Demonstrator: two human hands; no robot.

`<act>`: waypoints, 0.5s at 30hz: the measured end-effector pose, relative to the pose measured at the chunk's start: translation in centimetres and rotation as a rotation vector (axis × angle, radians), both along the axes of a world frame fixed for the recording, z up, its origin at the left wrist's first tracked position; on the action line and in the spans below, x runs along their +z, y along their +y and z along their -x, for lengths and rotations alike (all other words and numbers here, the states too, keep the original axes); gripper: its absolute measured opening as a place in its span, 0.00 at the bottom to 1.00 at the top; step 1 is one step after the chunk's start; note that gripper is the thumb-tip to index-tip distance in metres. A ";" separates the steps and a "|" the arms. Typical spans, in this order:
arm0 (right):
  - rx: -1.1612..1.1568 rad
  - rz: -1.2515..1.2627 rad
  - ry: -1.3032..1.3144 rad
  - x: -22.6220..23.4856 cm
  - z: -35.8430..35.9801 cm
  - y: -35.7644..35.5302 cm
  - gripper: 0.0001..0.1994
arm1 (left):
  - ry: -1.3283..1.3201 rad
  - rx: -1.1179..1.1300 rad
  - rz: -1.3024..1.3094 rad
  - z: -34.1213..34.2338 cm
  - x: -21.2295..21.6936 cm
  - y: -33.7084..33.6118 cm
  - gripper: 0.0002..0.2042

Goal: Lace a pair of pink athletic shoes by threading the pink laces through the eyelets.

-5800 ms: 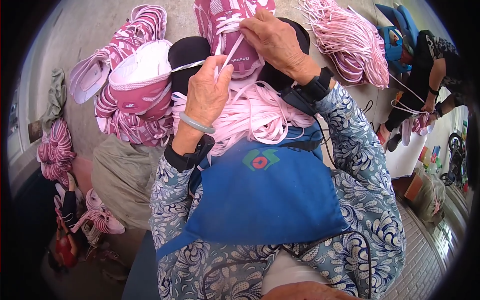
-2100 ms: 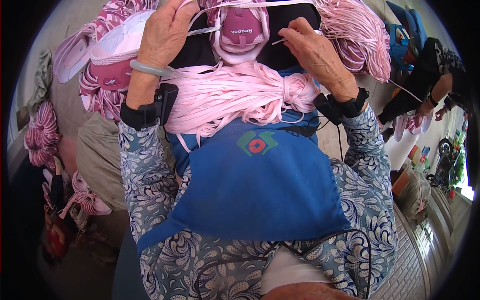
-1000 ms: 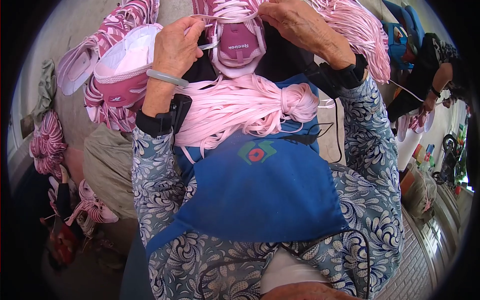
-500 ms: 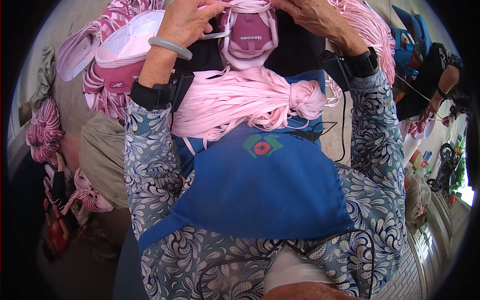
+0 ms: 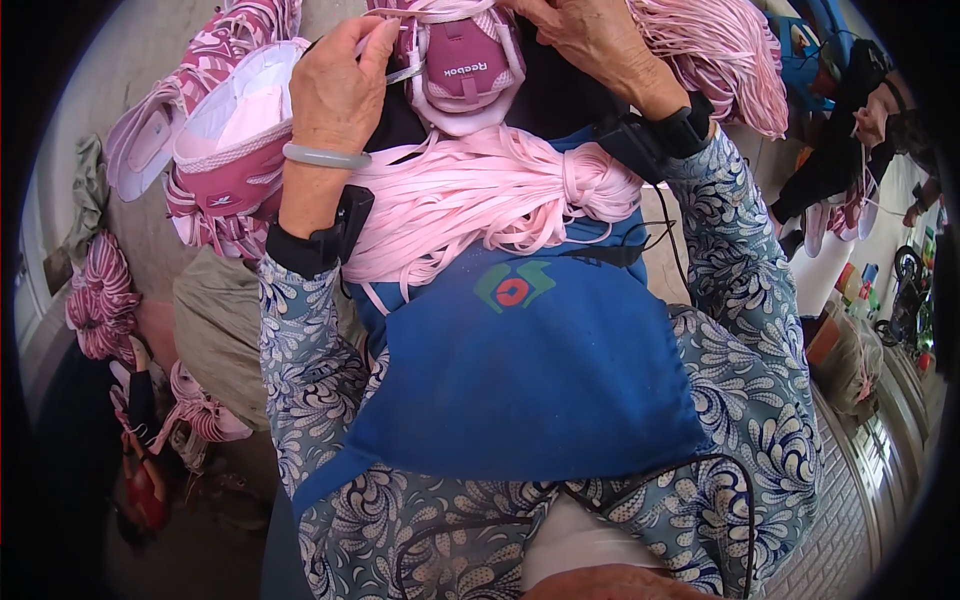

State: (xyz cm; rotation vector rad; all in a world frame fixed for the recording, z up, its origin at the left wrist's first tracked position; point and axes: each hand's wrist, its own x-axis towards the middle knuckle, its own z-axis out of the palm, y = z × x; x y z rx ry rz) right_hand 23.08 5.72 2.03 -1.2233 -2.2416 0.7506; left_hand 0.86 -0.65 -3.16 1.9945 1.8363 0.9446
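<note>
A pink shoe (image 5: 468, 62) lies toe toward me at the top of the view, on dark cloth. My left hand (image 5: 335, 85) pinches a pale lace end (image 5: 400, 74) at the shoe's left side. My right hand (image 5: 590, 38) grips the shoe's upper right side, its fingers partly cut off by the frame edge. A thick bundle of pink laces (image 5: 480, 195) lies across my lap over a blue apron (image 5: 520, 380).
A pile of pink and white shoes (image 5: 215, 150) lies to the left. Another hank of pink laces (image 5: 715, 50) lies at the upper right. More pink shoes (image 5: 95, 300) sit on the floor at far left. Another person (image 5: 860, 110) sits at the right.
My hands and the shoe have shifted a little within the view. My left hand has drawn the lace end out to the shoe's left while my right hand stays on the shoe.
</note>
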 end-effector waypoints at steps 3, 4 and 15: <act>0.005 -0.056 0.024 -0.7 -0.9 -0.9 0.09 | 0.262 -0.045 -0.022 -2.0 1.1 -1.1 0.19; 0.095 -0.254 0.041 -1.3 -0.9 -1.3 0.10 | 0.340 -0.046 0.061 -2.8 1.4 -1.2 0.17; 0.318 -0.440 -0.542 -4.1 -0.2 0.2 0.14 | 0.401 -0.113 -0.249 -2.0 0.6 1.8 0.08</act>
